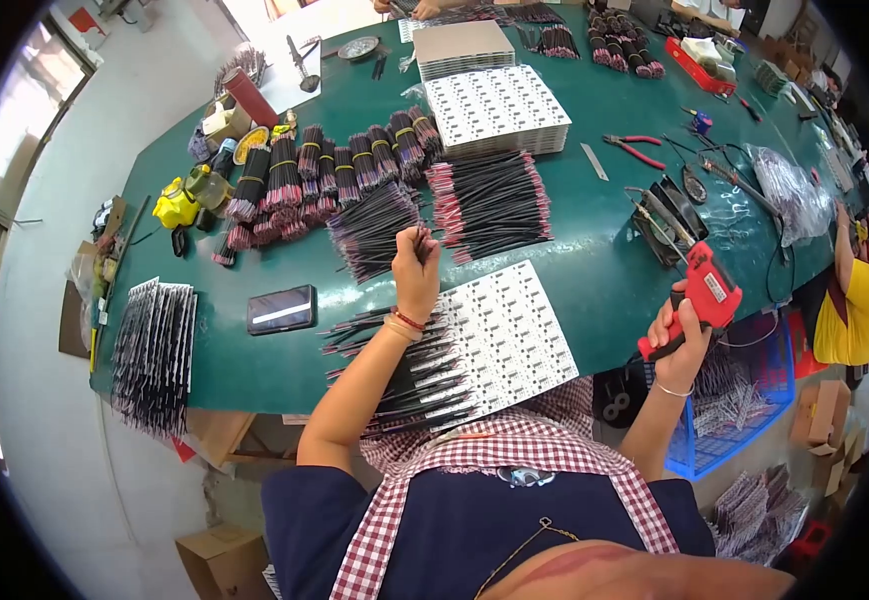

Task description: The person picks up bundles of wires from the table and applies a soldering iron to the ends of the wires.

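The left hand [416,285] pinches dark wires [422,241]; the right hand [683,338] grips a red tool [713,286]. If bumped, the white board [511,330] at the tabletop's [223,352] near edge could slip.

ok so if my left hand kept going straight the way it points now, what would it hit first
Most likely the near left edge of the red-ended wires, just past your left hand; depth is hard to judge, so it may already be touching them.

No wording or number could be read. The white label [717,288] on the red tool [700,270] bore marks too small to make out; the near sheet's [520,335] black print was equally illegible.
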Demonstrator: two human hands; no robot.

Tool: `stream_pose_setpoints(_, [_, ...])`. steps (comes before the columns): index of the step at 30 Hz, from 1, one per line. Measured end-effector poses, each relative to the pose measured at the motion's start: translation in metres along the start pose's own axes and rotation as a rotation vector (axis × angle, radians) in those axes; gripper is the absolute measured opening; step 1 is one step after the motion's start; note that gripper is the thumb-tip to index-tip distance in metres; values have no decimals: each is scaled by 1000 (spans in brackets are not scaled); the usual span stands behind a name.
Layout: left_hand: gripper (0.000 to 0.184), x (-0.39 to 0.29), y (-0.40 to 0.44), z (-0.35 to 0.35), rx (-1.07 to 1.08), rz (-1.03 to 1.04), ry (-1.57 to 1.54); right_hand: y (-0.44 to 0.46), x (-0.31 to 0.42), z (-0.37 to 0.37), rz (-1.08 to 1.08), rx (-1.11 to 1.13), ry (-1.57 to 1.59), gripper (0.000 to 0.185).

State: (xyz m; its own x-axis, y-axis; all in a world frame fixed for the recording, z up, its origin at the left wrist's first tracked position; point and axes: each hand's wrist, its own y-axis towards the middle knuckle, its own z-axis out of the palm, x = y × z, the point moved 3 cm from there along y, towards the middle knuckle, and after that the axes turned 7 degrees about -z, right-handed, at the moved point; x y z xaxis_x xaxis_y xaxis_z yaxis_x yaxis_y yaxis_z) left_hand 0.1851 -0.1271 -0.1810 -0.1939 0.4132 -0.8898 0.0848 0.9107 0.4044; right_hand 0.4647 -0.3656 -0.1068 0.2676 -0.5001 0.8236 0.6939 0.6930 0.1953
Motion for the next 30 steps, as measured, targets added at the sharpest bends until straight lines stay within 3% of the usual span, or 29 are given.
stream_pose_setpoints(3, [25,1,1,1,38,50,-105,-5,0,3,6,8,-1,26])
stream_pose_setpoints(6, [21,-4,1,-1,-28,91,-143,-7,1,3,19,-24,-3,26])
stream_pose_setpoints(10, [10,1,0,-5,5,-46,-256,-10,-1,-7,28,-75,-21,25])
stream_pose_setpoints(14, [6,6,2,-4,-8,-42,-269,-11,0,-8,23,-82,-35,25])
stream_pose_setpoints(23, [15,2,5,-7,-41,-98,-380,-13,-5,-2,26,-70,-36,26])
stream_pose_setpoints(30, [19,-47,20,-24,5,-136,-386,-16,-5,7,3,-44,-25,35])
